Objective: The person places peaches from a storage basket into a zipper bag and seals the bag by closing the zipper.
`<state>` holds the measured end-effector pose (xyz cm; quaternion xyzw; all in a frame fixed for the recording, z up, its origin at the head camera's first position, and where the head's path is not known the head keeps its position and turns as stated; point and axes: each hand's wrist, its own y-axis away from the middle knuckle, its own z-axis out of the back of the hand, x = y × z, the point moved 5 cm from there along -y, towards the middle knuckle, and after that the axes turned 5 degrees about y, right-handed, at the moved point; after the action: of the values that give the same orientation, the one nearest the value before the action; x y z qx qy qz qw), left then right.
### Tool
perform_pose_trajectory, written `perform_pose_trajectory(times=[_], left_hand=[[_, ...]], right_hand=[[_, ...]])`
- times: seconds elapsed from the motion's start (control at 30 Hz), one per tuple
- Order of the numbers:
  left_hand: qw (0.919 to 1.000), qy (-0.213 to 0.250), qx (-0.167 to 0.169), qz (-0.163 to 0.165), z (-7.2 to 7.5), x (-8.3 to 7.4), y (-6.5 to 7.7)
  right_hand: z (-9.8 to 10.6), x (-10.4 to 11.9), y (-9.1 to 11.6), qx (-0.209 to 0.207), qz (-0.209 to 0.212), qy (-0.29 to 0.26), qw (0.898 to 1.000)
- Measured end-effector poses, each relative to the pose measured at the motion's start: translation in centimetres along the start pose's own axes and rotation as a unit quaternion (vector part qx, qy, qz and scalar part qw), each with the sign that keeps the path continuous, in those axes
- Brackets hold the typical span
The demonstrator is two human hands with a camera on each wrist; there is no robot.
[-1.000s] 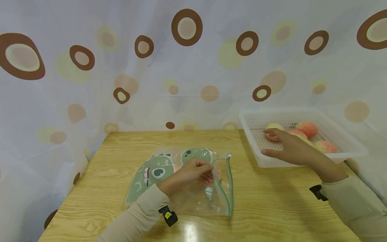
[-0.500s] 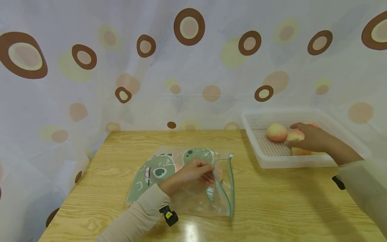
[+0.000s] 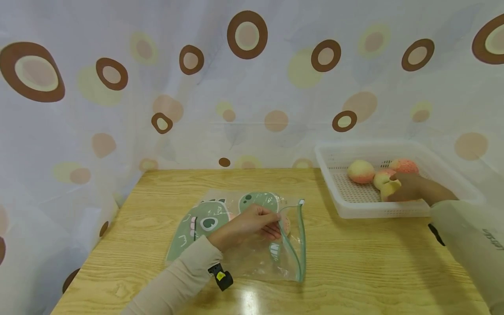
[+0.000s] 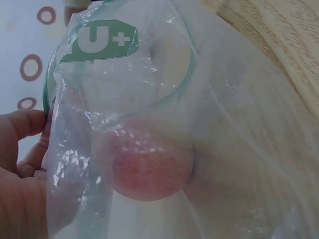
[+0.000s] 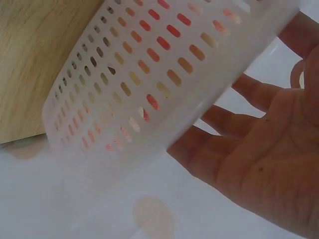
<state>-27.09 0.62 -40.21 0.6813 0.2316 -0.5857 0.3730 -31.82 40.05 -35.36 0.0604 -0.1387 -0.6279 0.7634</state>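
Here; bag (image 3: pixel 256 260) between left fingers (image 3: pixel 271 218)

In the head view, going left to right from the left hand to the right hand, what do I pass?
Left hand → bag's far green zip edge → basket's left rim → basket's leftmost fruit → right hand.

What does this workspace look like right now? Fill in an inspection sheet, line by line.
Surface: wooden table, with a bright reflection near the front.
Job's things: clear bag with green prints, lying with its mouth parted; fruit shows through it. White basket at the right, holding more fruit.
Clutter: nothing seen.
Hands: left hand pinches the bag's green edge; right hand is in the basket at a yellowish fruit, grip unclear.
Cables: nothing seen.
Surroundings: pale cloth with rings and spots.
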Motion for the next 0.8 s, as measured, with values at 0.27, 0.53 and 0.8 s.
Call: perform_pose_trajectory(times=[0.27, 0.53, 0.8], left_hand=[[0.9998, 0.014, 0.008, 0.009, 0.0, 0.0, 0.1], [0.9997, 0.022, 0.003, 0.013, -0.1, 0.2, 0.0], [0.9998, 0.016, 0.004, 0.006, -0.2, 0.2, 0.0]], right_hand=[[-0.8, -0.7, -0.8, 0.006, -0.014, -0.004, 1.0], [-1.6, -1.5, -1.4, 0.008, -0.034, -0.053, 0.998], [-2.2, -2.2, -2.4, -0.009, -0.037, -0.082, 0.996]])
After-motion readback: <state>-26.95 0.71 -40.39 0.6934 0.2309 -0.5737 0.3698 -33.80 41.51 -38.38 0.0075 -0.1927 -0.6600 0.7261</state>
